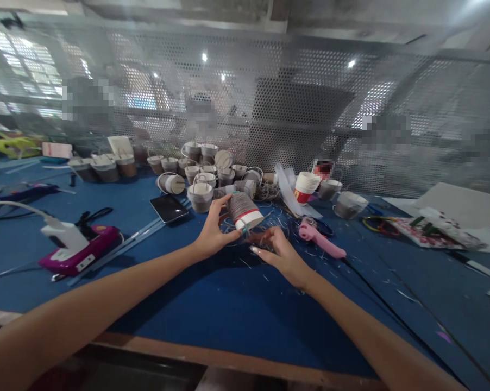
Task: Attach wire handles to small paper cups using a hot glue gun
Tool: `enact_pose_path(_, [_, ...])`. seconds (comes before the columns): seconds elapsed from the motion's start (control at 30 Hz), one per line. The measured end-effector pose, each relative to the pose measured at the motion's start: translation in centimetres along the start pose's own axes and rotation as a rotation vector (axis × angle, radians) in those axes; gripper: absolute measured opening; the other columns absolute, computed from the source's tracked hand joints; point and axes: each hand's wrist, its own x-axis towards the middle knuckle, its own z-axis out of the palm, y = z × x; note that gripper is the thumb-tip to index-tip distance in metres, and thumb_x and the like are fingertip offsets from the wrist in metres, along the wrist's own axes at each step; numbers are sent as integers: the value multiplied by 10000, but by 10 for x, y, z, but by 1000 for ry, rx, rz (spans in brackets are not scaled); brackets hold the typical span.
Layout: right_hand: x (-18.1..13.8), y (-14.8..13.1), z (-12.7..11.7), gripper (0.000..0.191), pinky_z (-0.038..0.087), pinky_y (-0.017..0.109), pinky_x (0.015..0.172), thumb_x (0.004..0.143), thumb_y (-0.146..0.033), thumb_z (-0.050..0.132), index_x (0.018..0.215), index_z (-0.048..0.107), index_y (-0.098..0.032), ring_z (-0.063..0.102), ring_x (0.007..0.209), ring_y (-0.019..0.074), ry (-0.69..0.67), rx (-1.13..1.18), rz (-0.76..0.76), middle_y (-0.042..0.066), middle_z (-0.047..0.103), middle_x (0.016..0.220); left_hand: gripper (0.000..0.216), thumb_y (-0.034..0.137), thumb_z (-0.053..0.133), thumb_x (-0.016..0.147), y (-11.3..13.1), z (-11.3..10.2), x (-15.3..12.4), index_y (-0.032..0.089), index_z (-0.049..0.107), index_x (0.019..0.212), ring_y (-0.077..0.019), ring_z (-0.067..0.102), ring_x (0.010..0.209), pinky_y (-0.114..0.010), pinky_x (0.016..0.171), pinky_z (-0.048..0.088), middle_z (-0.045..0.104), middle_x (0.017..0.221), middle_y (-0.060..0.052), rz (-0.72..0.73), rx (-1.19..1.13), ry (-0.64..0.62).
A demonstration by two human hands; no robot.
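My left hand (214,231) grips a paper cup (245,212), with fingers over its top and thumb near the rim. Grey twine covers most of the cup, while a red band and a white end stay bare. The cup is tilted, its white end turned down toward the right. Close on the right, my right hand (283,252) has curled fingers at a strand of twine (251,237) by the cup; the exact hold is partly hidden. Loose twine and clippings lie on the table under and around both hands.
Many twine-wrapped cups with handles (200,195) crowd the back. Further right are stacked paper cups (306,187) and a pink glue gun (320,241) with a black cord. On the left lie a phone (169,209) and a purple power strip (82,252). A perforated metal screen (302,98) stands behind.
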Motion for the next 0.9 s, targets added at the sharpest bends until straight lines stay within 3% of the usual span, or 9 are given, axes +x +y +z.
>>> enact_pose_path(0.13, [2,-9,-3,243,480,318,614,800,-355,613,725,425,-221,517,490,115,-102,387,45,-65,524,532,804,224,734,637,-1,-1,1,282,352,1342,-284,437,1214,-504,1030,399,381,1310,-95,-9,-11,-37])
enact_pose_path(0.2, [2,-19,-6,240,451,281,539,802,-323,597,652,450,-206,431,419,88,-97,533,39,-74,457,477,797,189,707,634,1,-2,1,287,361,1345,-282,447,1206,-507,1036,387,383,1317,-91,-29,-36,-77])
enact_pose_path(0.3, [4,-28,-12,264,371,234,446,755,-342,610,589,466,-197,377,415,79,33,657,14,-61,428,479,807,158,671,614,3,-3,1,282,365,1350,-293,455,1201,-525,1045,362,418,1305,-89,-68,-98,-139])
enact_pose_path(0.4, [9,-19,-20,250,397,252,461,740,-387,580,600,479,-206,432,458,109,285,539,87,-34,476,508,808,196,659,606,1,-4,1,276,360,1353,-315,453,1200,-547,1045,343,463,1282,-88,-80,-197,-178])
enact_pose_path(0.53, [16,4,-29,177,459,317,517,728,-376,567,698,477,-227,549,632,190,651,168,227,23,584,708,813,249,635,625,-6,-6,2,285,329,1377,-311,492,1134,-558,1006,370,490,1248,-89,-100,-298,-196])
enact_pose_path(0.63, [13,5,-30,169,485,390,676,772,-383,561,801,496,-230,568,796,228,733,-138,25,53,599,863,803,219,626,623,-5,-6,3,297,353,1374,-314,455,1174,-550,1017,365,445,1270,-82,-96,-212,-178])
enact_pose_path(0.7, [8,-2,-28,169,449,424,837,808,-375,551,883,511,-229,557,957,239,646,-215,-195,74,608,1021,799,185,625,617,-1,-5,3,306,374,1366,-311,427,1206,-540,1036,355,404,1281,-71,-84,-124,-167])
enact_pose_path(0.77, [2,-10,-24,138,398,429,931,840,-339,524,933,505,-239,533,1072,233,454,-137,-341,70,603,1142,804,154,624,612,3,-4,4,314,383,1363,-302,417,1217,-529,1044,357,381,1278,-64,-69,-50,-166])
enact_pose_path(0.9, [-7,-19,-16,73,374,425,938,892,-298,454,889,504,-245,541,1042,219,111,-53,-307,48,643,1134,814,127,638,611,6,-4,4,314,385,1362,-287,433,1188,-529,1020,393,388,1245,-67,-37,46,-169])
